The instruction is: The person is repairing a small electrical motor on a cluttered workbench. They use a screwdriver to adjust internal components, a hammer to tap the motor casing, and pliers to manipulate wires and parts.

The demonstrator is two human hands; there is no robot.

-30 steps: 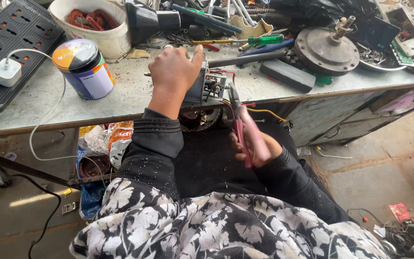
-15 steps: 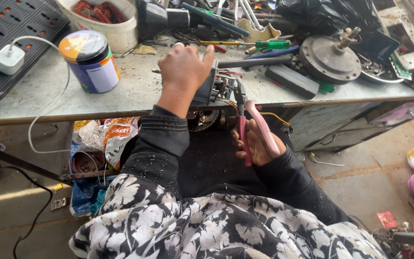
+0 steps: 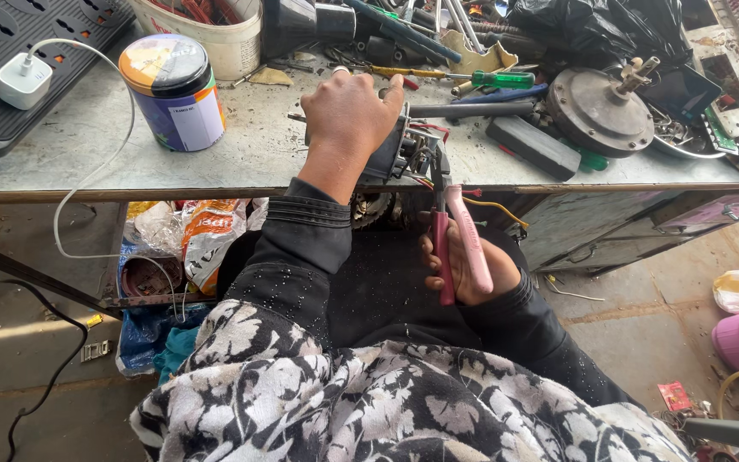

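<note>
You were in the middle of working on the small motor assembly (image 3: 404,154) that sat at the near edge of the tabletop (image 3: 258,158), in the upper centre of the frame. Your left hand (image 3: 348,115) lay over it with a closed grip and pressed it down, so most of its body was hidden under the palm. Your right hand (image 3: 468,274), lower and a little to the right, held the pink-handled pliers (image 3: 455,231) with the fingers wrapped narrow around both handles; the nose pointed up into the wires (image 3: 438,137) of the assembly. I judged that the next move needed a firm hold and a careful pull or squeeze. Whether the nose already bit a wire, I could not tell. The underside of the assembly was cut off by the tabletop edge.
</note>
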